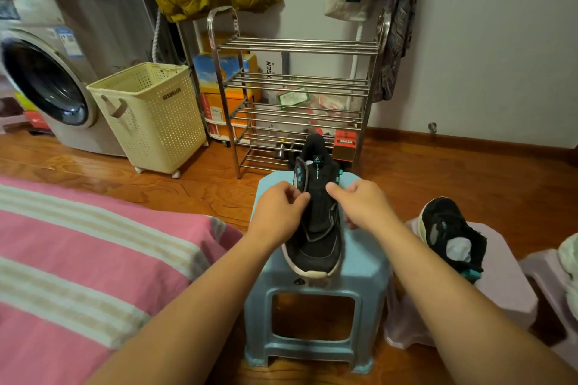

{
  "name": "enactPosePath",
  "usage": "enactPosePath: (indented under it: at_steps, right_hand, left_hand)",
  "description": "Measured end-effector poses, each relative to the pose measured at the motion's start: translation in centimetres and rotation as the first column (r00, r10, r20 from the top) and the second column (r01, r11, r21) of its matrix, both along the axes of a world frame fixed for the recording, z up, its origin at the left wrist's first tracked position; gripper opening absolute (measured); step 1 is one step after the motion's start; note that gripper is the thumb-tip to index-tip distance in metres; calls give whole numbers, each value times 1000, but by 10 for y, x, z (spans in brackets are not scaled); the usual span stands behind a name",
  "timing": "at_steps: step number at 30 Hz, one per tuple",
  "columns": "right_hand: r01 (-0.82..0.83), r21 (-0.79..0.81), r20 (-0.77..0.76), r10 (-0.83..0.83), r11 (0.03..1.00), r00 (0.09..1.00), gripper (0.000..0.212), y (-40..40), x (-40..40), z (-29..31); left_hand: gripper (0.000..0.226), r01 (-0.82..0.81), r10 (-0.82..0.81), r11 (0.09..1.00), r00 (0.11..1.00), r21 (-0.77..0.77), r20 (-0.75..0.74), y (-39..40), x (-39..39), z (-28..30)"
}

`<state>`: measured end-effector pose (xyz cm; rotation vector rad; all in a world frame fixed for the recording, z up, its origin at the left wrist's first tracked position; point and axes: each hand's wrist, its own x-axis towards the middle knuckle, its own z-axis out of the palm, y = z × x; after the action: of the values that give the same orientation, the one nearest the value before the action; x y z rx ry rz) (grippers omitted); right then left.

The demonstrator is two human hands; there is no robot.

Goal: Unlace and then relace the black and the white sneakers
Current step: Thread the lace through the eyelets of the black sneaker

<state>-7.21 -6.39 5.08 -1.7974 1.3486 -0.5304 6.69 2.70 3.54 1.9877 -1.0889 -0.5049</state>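
Observation:
A black sneaker (316, 241) with teal trim and a pale sole stands on a light blue plastic stool (312, 316), toe toward me. My left hand (280, 208) pinches the sneaker's left lace edge with curled fingers. My right hand (362, 203) grips its right side, thumb stretched over the laces. A second black sneaker (450, 234) lies on a lilac stool (506, 284) to the right. A white object, perhaps a white sneaker (570, 259), shows only as a sliver at the right edge.
A pink striped bed (78, 259) fills the lower left. A steel shoe rack (297, 97) stands just behind the blue stool, with a cream laundry basket (150, 116) and a washing machine (47, 81) further left. Wooden floor (469, 172) lies around the stools.

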Motion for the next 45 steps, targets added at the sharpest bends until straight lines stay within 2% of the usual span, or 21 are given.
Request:
enactPosePath:
  at_steps: [2, 4, 5, 8, 9, 12, 14, 17, 20, 22, 24, 26, 29, 32, 35, 36, 39, 41, 43, 45]
  right_hand:
    - [-38, 10, -59, 39, 999, 998, 42, -1, 5, -7]
    - [10, -47, -128, -16, 999, 992, 41, -4, 7, -8]
    - [55, -24, -114, -57, 998, 992, 43, -5, 5, -7]
    - [45, 284, -23, -40, 958, 999, 50, -3, -1, -8]
    - [1, 292, -49, 14, 957, 999, 51, -2, -2, -10]
    - [-52, 80, -130, 62, 995, 990, 44, -2, 1, -14]
    - [-21, -14, -79, 20, 1000, 997, 36, -5, 0, -12]
    - [14, -72, -39, -17, 997, 999, 33, -9, -6, -9]
    - [31, 159, 26, -35, 987, 999, 46, -7, -6, -10]
    - [13, 267, -5, -12, 964, 1000, 52, -4, -4, -13]
    - [-7, 303, -8, 10, 953, 1000, 49, 0, -2, -15]
    - [-32, 274, 30, 25, 961, 999, 44, 3, 2, -15]
    - [-37, 183, 25, 33, 982, 999, 40, 2, 8, -16]
    - [-22, 194, 87, 5, 981, 996, 34, -2, 8, -18]
    - [-4, 176, 158, -24, 984, 987, 31, -2, 10, -21]
    - [6, 129, 190, -30, 992, 981, 28, -2, 11, -22]
    - [7, -161, 184, 23, 987, 983, 24, 2, 13, -16]
    - [-7, -252, 168, 51, 968, 984, 23, 2, 11, -13]
    - [-16, -220, 155, 51, 975, 987, 19, -3, 7, -16]
    - [1, -134, 206, 27, 991, 978, 18, -8, 2, -18]
  left_hand:
    - [11, 29, -33, 998, 997, 52, 68, -8, -1, 2]
    - [9, 30, -36, 997, 995, 70, 92, -11, -1, 3]
    - [9, 34, -40, 997, 996, 68, 81, -11, 0, 3]
    - [12, 31, -29, 999, 996, 20, -84, -6, 4, 0]
    - [14, 12, -13, 1000, 982, -7, -188, -4, 5, 0]
    - [12, -51, 12, 996, 891, -73, -454, -1, 9, 3]
    - [13, -71, 4, 989, 894, -133, -449, 0, 10, 3]
    - [12, -29, -32, 984, 942, -178, -334, 2, 8, -2]
    - [11, -54, -25, 977, 930, -204, -366, 3, 11, -10]
    - [12, -63, -34, 977, 898, -205, -438, 3, 16, -11]
    - [14, -70, -48, 975, 859, -209, -510, 1, 22, -8]
    - [14, -85, -56, 971, 830, -225, -555, -2, 29, 1]
    - [14, -17, -101, 975, 854, -222, -510, -7, 35, 20]
    - [15, 90, -162, 976, 908, -199, -386, -8, 31, 27]
    - [14, 106, -165, 973, 940, -203, -299, -8, 26, 20]
    - [14, 86, -145, 975, 944, -203, -296, -8, 25, 17]
    - [14, 32, -96, 979, 945, -203, -312, -8, 23, 13]
    - [14, 53, -104, 980, 960, -194, -261, -8, 23, 13]
    - [14, 105, -140, 977, 973, -184, -186, -9, 22, 13]
    - [17, 146, -168, 974, 979, -173, -118, -13, 20, 12]
